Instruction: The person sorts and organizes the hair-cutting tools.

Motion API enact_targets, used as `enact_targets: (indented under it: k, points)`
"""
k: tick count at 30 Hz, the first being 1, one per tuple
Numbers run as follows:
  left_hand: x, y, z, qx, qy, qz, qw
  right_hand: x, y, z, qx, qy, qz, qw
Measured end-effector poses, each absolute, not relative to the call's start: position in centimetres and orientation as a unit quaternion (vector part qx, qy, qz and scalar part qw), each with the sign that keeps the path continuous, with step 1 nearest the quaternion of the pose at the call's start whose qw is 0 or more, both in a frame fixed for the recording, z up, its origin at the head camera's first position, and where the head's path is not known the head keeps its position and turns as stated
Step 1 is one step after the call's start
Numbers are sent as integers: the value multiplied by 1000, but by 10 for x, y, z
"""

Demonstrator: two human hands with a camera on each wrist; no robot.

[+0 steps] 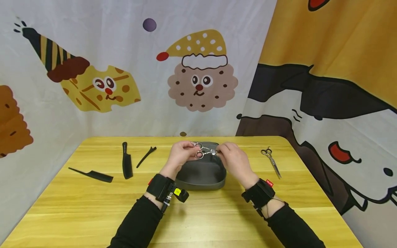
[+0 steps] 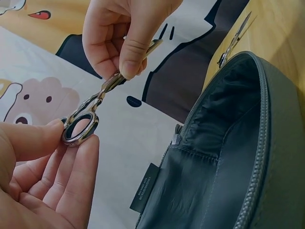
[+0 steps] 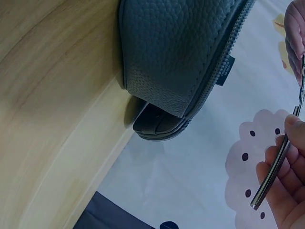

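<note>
Both hands hold one pair of silver hairdressing scissors [image 1: 204, 151] above the far part of an open dark grey zip case [image 1: 201, 185]. My left hand [image 1: 180, 155] pinches the finger rings between thumb and fingers. At the other end, my right hand [image 1: 234, 159] grips the blades, its thumb pressed flat along the metal in the left wrist view. The scissor blades [image 3: 274, 176] look closed together in the right wrist view. The left wrist view shows the case's dark lining [image 2: 190, 186], zip and a small side label [image 2: 145, 188].
Left of the case lie a black tail comb [image 1: 98, 176], a black handled comb [image 1: 126, 165] and a black hair clip [image 1: 145, 157]. A second pair of scissors [image 1: 272, 162] rests on the wooden table [image 1: 204, 220] to the right. A printed curtain [image 1: 149, 86] hangs behind.
</note>
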State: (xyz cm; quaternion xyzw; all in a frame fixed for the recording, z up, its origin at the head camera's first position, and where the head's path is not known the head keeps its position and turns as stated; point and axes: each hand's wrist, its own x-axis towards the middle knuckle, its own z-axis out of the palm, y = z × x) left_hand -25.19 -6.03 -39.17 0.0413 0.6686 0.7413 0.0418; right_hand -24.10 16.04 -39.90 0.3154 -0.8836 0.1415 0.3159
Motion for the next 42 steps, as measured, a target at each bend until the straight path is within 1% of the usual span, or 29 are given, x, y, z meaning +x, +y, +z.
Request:
enact_targets:
  k: [4, 8, 11, 25, 34, 36, 42]
  points:
    - [-254, -62, -392, 31, 664, 746, 40, -243, 159, -397, 304, -893, 160, 292]
    - [-256, -66, -392, 18, 659, 751, 34, -246, 160, -395, 288, -900, 205, 255]
    - [-256, -70, -391, 13, 657, 753, 31, -249, 163, -393, 279, -899, 242, 236]
    - [-261, -95, -390, -17, 651, 758, 21, -264, 180, -396, 216, -884, 363, 200]
    - [-265, -115, -394, -39, 633, 773, 22, -273, 190, -406, 174, -890, 404, 124]
    - [-266, -119, -394, -44, 631, 774, 25, -273, 190, -409, 172, -891, 404, 119]
    - [-266, -127, -395, -58, 634, 770, 28, -274, 187, -416, 195, -906, 349, 137]
